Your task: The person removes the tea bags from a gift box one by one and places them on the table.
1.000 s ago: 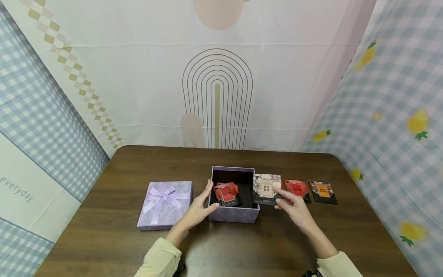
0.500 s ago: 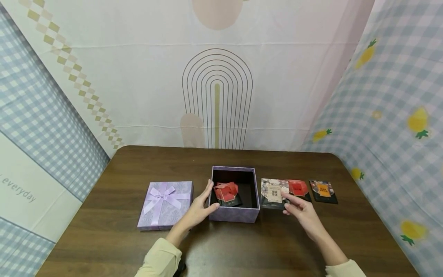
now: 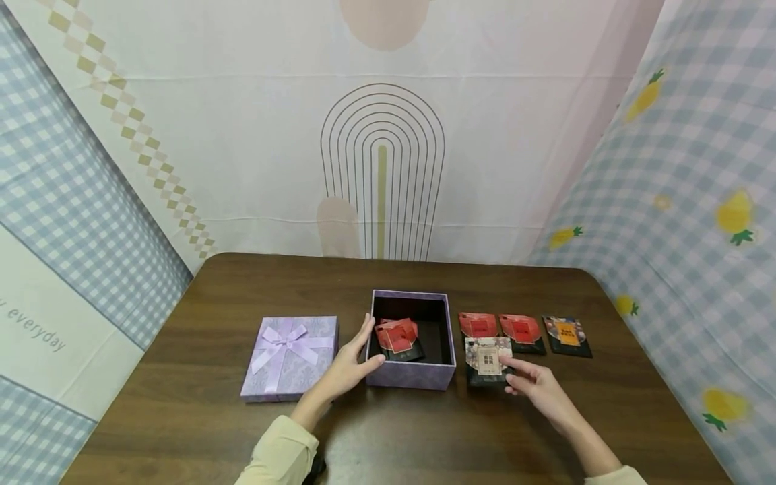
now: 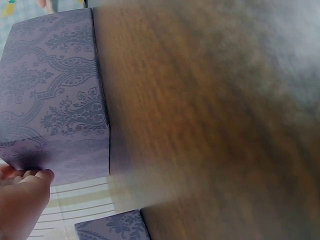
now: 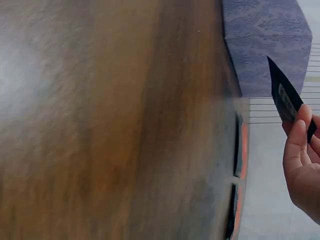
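An open purple box [image 3: 409,376] stands mid-table with a red packet [image 3: 397,335] lying inside. My left hand [image 3: 358,357] wraps the box's near left corner, fingers along the left wall and thumb on the front; in the left wrist view its fingertips [image 4: 30,176] touch the patterned box wall [image 4: 50,100]. My right hand [image 3: 514,370] pinches a black packet with a beige label [image 3: 488,360] just right of the box, low over the table. The right wrist view shows that packet [image 5: 286,97] edge-on, tilted, between the fingers [image 5: 299,150].
The box's purple lid with a bow [image 3: 289,357] lies left of the box. Behind the held packet lie two red packets [image 3: 479,325] [image 3: 521,328] and a dark one with an orange label [image 3: 566,335]. Patterned cloth walls surround the wooden table [image 3: 424,431].
My right hand has carried the beige-labelled packet from the box's right rim to the right and toward me, uncovering a red packet behind it. The left hand and box stayed put.
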Demonstrator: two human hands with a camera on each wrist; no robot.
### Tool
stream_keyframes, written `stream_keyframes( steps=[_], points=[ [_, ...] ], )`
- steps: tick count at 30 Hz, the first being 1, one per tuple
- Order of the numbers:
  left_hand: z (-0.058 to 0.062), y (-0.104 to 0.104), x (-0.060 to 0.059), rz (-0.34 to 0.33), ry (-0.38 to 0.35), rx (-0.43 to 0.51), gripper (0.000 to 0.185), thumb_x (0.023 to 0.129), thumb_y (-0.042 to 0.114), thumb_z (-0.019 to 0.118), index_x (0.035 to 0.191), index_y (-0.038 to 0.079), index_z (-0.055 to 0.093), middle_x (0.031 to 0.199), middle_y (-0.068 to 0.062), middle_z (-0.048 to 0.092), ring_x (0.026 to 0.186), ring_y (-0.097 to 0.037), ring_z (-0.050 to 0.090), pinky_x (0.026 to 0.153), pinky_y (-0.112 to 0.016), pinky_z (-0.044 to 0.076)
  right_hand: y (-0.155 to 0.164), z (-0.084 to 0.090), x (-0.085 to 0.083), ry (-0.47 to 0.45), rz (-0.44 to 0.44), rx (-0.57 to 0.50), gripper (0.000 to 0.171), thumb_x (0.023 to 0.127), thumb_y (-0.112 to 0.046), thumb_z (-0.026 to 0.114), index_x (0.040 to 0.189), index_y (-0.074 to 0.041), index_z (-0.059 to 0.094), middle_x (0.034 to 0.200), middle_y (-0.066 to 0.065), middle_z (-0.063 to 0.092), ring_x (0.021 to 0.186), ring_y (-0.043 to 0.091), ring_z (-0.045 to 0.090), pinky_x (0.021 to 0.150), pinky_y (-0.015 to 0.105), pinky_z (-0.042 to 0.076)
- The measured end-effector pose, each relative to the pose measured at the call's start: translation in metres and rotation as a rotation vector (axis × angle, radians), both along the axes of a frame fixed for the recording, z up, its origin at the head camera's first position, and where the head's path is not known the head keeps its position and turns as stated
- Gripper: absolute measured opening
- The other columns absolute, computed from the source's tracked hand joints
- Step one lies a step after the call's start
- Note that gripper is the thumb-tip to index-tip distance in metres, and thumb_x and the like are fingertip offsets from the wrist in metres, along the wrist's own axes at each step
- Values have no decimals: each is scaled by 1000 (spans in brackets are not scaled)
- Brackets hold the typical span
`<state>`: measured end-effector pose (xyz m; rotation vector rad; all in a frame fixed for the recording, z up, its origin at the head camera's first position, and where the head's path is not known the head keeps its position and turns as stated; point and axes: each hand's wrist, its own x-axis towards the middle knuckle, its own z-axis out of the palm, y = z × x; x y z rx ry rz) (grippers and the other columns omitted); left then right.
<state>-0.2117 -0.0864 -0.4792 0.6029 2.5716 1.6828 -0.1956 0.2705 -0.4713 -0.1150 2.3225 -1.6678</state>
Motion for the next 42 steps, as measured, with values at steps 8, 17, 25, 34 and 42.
stream_keyframes(
  steps=[8,17,25,34,42],
  points=[
    [28,3,11,-15,-26,-11,69,85,3,59,141,-7,20,148,-22,9,135,-32,16,108,-47,16,7,-12,0,-6,88,59,45,91,-2,50,129,17,37,125,36,45,74,12,62,68,30,53],
    [33,2,14,-15,-36,-21,69,86,3,59,141,-7,19,148,-22,9,135,-32,16,109,-47,15,5,-22,1,96,131,347,37,86,2,53,122,11,51,109,27,59,66,11,58,58,27,47],
    [16,2,6,-4,-10,-17,71,84,3,60,142,-5,20,148,-21,10,135,-33,17,108,-49,17,0,-22,4,207,126,562,34,83,2,58,117,4,58,117,23,58,107,37,54,85,50,44],
    [-7,-1,-4,1,13,3,72,85,11,62,144,2,20,150,-15,10,136,-29,16,109,-47,16,-1,-24,6,228,107,623,34,83,3,59,117,3,58,117,22,58,110,40,51,87,53,42],
    [-8,-1,-4,-3,26,-5,73,85,11,62,143,0,21,149,-19,10,136,-30,15,108,-47,16,-1,-26,7,223,114,647,35,82,3,60,117,2,59,117,21,58,109,38,52,86,51,44]
  ],
)
